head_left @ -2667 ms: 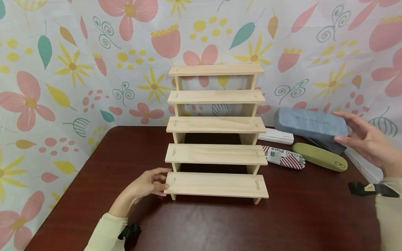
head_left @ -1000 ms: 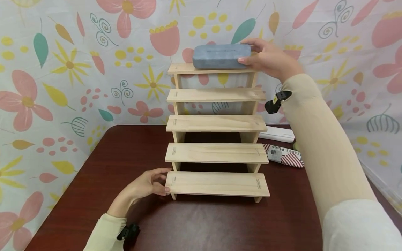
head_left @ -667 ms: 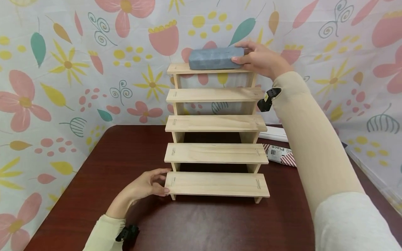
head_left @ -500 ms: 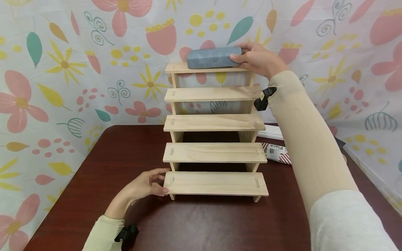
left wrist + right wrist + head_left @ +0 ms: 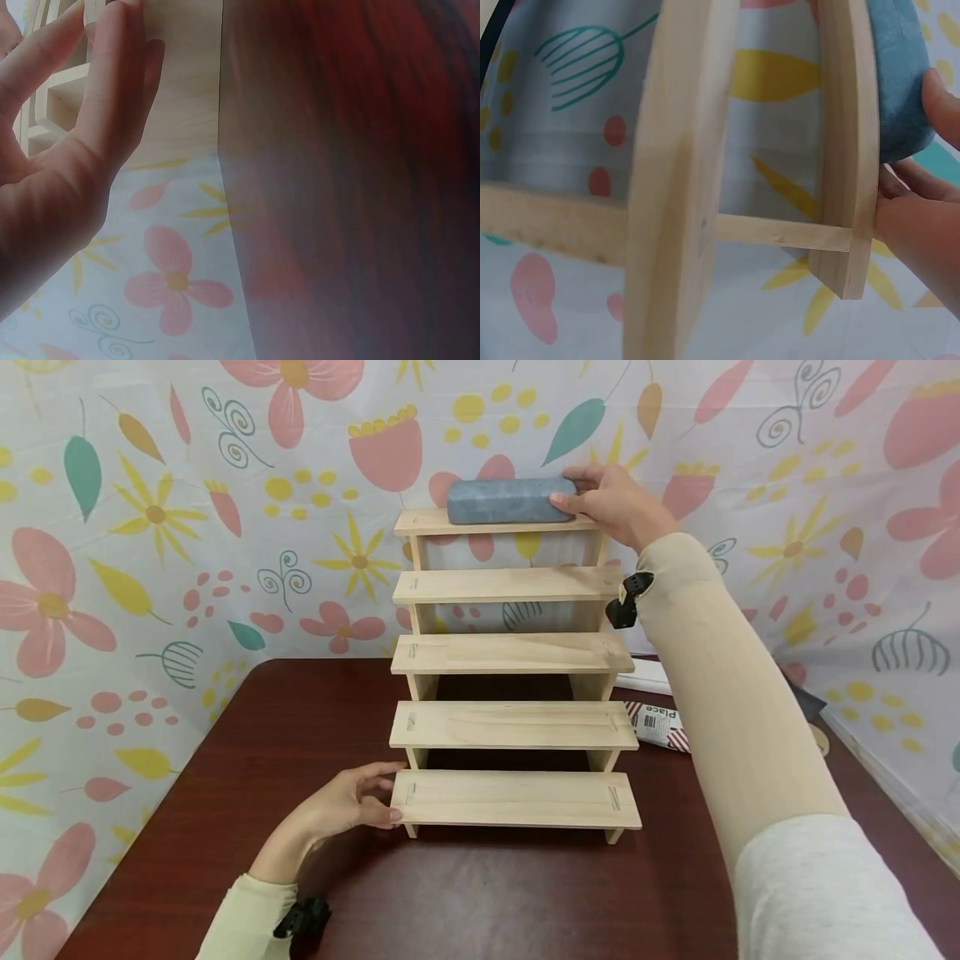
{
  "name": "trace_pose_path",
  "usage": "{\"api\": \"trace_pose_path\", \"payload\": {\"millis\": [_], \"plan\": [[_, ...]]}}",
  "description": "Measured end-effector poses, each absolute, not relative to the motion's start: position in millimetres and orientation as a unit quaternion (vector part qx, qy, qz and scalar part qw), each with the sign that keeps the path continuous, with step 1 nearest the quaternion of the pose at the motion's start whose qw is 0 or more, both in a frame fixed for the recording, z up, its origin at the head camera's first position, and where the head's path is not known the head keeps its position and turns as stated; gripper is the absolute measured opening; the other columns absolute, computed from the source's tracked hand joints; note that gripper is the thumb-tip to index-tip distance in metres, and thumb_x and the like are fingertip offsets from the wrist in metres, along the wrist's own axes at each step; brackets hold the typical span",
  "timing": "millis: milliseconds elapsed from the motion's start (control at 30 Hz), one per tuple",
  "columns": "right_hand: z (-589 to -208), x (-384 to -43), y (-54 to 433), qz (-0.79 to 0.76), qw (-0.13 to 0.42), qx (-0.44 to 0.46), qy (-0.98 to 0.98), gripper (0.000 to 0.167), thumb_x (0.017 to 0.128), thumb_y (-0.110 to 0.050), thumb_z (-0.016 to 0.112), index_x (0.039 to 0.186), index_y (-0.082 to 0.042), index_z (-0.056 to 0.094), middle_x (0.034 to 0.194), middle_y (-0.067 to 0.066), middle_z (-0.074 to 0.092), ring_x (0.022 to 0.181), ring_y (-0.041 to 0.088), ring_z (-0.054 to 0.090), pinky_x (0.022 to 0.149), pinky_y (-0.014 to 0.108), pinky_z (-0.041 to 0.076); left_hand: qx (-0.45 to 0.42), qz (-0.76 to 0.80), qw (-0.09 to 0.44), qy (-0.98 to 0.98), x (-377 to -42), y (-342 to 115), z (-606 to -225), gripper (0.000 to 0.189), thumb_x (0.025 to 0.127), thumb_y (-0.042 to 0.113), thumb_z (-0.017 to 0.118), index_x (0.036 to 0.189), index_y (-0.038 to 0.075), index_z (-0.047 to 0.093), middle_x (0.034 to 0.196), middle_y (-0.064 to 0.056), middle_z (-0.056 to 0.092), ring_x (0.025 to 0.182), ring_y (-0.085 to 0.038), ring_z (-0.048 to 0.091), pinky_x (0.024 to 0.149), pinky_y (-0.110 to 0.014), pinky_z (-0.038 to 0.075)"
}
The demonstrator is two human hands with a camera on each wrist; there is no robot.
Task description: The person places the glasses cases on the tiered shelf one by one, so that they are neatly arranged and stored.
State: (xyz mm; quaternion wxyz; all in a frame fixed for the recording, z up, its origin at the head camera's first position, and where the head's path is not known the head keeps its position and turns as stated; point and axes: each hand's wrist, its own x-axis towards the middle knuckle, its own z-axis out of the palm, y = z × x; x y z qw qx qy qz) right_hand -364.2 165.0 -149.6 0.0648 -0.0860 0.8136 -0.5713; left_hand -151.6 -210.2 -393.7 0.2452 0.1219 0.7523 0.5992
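A stepped wooden shelf rack [image 5: 517, 797] stands on the dark table in the head view. On its top board lies a blue glasses case [image 5: 504, 500], lengthwise and a little right of the board's left end. My right hand [image 5: 618, 506] holds the right end of this case, thumb in front and fingers behind. In the right wrist view, the case [image 5: 901, 82] sits against the top board, with fingertips [image 5: 937, 97] on it. Low on the left, my left hand [image 5: 337, 810] grips the left end of the bottom board between thumb and fingers.
Right of the rack lie a white case [image 5: 643, 677] and a striped case with lettering [image 5: 657, 725], both partly behind my right arm. A dark case [image 5: 806, 700] and a sliver of the green case [image 5: 819, 740] show beyond it. Flowered cloth [image 5: 187, 527] hangs behind.
My right hand has carried the blue glasses case from above the cases on the right to the top board, then slid it slightly left. My left hand has stayed on the bottom board.
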Motion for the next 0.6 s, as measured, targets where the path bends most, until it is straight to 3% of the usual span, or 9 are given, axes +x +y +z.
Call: {"api": "trace_pose_path", "payload": {"millis": [400, 600], "plan": [[-152.3, -366.6, 165.9, -0.534, 0.055, -0.082, 0.840, 0.073, 0.094, -0.032, 0.057, 0.155, -0.022, 0.017, 0.160, -0.002, 0.011, 0.145, 0.008, 0.010, 0.115, 0.024, 0.019, 0.127, 0.597, 0.246, 0.753, -151.3, -210.5, -393.4, 0.079, 0.080, -0.001, 0.075, 0.144, -0.010, 0.030, 0.120, -0.026, 0.051, 0.083, -0.022, 0.069, 0.076, -0.044, 0.057], [-154.0, -367.6, 167.5, -0.513, 0.042, -0.098, 0.852, 0.075, 0.095, -0.034, 0.056, 0.155, -0.020, 0.014, 0.160, -0.001, 0.012, 0.145, 0.010, 0.011, 0.115, 0.026, 0.019, 0.134, 0.594, 0.248, 0.753, -152.4, -211.5, -392.8, 0.080, 0.080, -0.001, 0.075, 0.145, -0.009, 0.029, 0.120, -0.025, 0.052, 0.084, -0.023, 0.069, 0.077, -0.043, 0.056]]}}
